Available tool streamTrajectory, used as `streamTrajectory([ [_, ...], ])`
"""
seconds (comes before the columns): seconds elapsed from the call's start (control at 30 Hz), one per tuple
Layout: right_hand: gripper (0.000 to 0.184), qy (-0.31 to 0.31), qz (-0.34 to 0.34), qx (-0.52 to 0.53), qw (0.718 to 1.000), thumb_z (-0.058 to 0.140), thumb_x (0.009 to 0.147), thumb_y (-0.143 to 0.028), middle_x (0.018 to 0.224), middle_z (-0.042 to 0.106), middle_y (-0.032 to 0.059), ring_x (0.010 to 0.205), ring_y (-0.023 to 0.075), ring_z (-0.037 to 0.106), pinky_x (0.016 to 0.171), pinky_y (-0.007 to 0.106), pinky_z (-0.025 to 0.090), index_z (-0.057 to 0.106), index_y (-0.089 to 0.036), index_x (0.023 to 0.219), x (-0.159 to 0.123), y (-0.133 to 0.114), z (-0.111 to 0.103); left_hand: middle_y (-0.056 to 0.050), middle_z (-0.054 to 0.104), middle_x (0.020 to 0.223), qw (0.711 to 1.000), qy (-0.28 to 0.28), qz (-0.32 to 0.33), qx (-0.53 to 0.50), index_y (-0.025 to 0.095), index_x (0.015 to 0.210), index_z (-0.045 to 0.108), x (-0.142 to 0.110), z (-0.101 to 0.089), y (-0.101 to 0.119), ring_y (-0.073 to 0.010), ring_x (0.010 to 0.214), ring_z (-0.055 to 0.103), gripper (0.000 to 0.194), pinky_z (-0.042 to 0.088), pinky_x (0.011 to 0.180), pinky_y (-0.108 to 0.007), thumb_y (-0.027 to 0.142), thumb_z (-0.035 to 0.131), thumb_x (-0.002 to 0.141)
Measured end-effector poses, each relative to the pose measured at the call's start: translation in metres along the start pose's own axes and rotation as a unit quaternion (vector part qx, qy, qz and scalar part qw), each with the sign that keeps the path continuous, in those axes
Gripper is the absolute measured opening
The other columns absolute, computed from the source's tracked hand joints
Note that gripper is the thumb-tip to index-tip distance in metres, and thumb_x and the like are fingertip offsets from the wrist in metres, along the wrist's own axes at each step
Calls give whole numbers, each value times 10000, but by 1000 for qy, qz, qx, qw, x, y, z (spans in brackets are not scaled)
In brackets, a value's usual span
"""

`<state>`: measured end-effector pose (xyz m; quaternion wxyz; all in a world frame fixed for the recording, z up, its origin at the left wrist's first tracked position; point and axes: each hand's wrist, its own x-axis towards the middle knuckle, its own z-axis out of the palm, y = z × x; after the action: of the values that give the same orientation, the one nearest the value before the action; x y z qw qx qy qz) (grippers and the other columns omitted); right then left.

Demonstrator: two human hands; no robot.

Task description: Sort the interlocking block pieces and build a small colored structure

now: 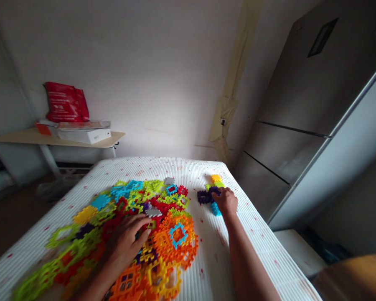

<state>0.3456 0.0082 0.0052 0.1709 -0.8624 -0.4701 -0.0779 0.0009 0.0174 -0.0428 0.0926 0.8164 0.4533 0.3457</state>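
A heap of flat interlocking plastic tiles (163, 213) in green, orange, red, blue and yellow covers the left and middle of a white ribbed table cover (263, 246). My left hand (127, 238) lies flat on the heap, fingers stretched out toward a grey tile (153, 212). My right hand (226, 201) reaches to a small separate group of joined tiles at the table's right: purple (203, 196), yellow (216, 178), green and blue (215, 210) ones. Its fingers curl down onto the purple tile.
A tall grey cabinet (301, 108) stands close to the table's right side. At the back left, a wooden shelf (25, 137) carries a red bag (65, 102) and a white box (84, 134). The wall lies beyond the table's far edge.
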Motion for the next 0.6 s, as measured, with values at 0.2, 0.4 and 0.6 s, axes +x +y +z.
streamTrajectory([
  [0.2,370,-15,4,-6,1000,543,813,-401,1067,630,102,987,238,583,748,313,424,644,-191,1100,-3,-2,-1,-42,682,1025,1000,-9,-4,-1,260,945,690,-2,-2,4,-214,989,616,258,488,899,-360,342,491,803],
  [0.4,398,27,-14,-4,1000,556,815,-396,1108,606,104,984,236,579,750,299,415,612,-176,1143,-4,-6,-9,-64,686,1038,998,37,-31,-29,219,930,687,1,-5,5,-208,978,637,322,505,883,-338,360,413,836],
  [0.6,299,69,-57,23,996,517,849,-312,1093,615,90,973,208,577,764,271,398,642,-175,1084,-3,-13,-15,-57,706,1020,996,-13,-56,69,206,968,671,26,-30,5,-189,957,647,370,487,867,-306,237,327,833],
])
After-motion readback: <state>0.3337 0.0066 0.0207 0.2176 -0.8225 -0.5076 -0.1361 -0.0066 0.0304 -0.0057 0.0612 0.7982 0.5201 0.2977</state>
